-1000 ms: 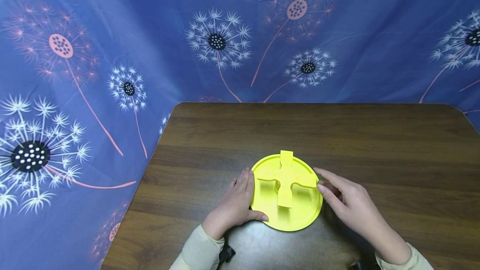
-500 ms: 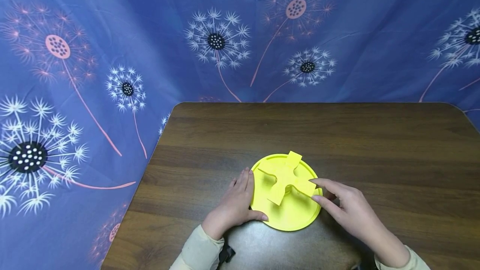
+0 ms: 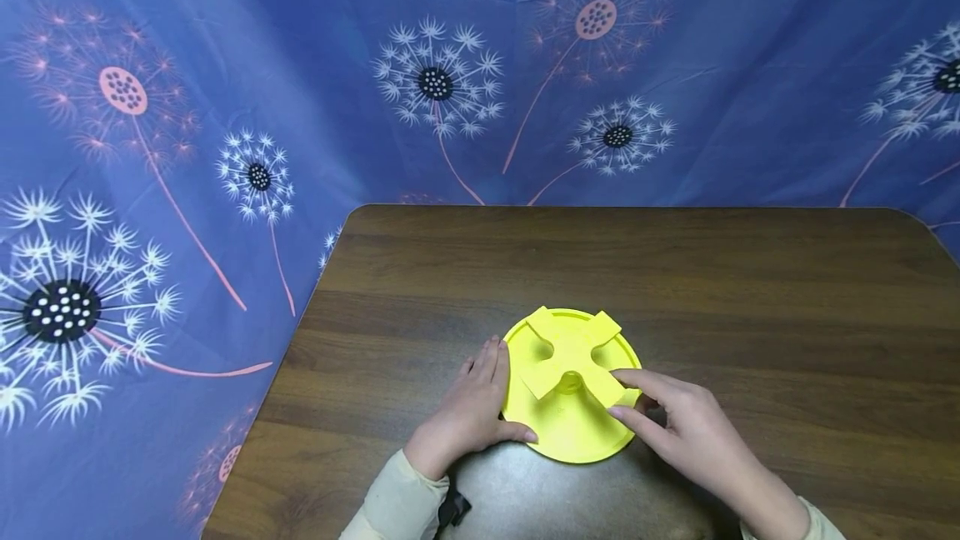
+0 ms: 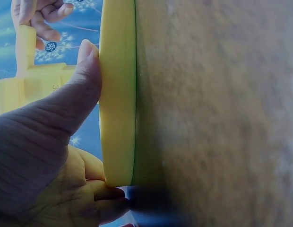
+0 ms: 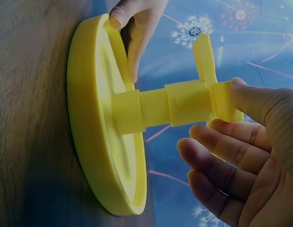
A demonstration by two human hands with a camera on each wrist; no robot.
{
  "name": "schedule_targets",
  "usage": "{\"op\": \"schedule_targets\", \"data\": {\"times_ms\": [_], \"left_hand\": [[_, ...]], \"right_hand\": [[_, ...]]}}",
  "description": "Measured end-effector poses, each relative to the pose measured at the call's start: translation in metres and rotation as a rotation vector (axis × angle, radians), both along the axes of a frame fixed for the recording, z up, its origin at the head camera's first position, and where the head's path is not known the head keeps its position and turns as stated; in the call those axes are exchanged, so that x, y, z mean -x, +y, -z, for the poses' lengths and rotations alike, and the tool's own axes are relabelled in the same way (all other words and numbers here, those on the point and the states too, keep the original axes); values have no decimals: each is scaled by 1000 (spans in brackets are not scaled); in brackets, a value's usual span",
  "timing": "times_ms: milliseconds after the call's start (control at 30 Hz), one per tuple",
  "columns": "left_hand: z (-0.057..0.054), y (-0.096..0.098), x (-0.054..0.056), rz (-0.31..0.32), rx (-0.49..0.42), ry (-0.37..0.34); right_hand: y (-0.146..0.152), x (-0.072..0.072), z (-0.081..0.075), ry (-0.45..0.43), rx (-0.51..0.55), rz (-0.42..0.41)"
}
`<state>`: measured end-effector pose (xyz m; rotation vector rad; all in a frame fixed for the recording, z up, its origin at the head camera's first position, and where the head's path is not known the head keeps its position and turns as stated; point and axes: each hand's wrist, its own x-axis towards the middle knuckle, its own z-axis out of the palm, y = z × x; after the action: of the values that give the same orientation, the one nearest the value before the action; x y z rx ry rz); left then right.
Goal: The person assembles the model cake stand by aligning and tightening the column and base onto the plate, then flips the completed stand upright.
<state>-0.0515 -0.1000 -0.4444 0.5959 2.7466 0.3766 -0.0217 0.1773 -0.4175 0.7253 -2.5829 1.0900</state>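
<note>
A yellow round base with a raised rim [image 3: 577, 444] lies flat on the table. From its middle rises a yellow stepped post [image 5: 156, 108], with the number 34 on it. On top sits a yellow four-armed cross piece [image 3: 572, 352], its arms standing diagonally. My left hand [image 3: 467, 407] grips the base at its left edge, thumb [image 4: 85, 80] against the near rim and fingers along the side. With thumb and index finger my right hand [image 3: 686, 423] pinches the cross piece's near right arm; its other fingers [image 5: 222, 161] are loosely bent beneath.
The brown wooden table [image 3: 787, 298] extends behind and right of the base. A blue cloth with dandelion print [image 3: 322, 65] hangs at the table's back and left. Dark straps [image 3: 453, 508] show at the left wrist.
The cross piece has turned clockwise, seen from above. My right hand has moved a little left and toward me, and now pinches the arm. The left hand and base have stayed put.
</note>
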Motion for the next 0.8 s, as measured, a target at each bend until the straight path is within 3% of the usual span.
{"op": "schedule_targets", "data": {"times_ms": [400, 800], "left_hand": [[-1, -2, 0, -7, -11, -21], [-1, 0, -1, -12, -3, -36]], "right_hand": [[-11, 0, 2, 92, -60, -10], [-28, -4, 2, 129, -101, 46]]}}
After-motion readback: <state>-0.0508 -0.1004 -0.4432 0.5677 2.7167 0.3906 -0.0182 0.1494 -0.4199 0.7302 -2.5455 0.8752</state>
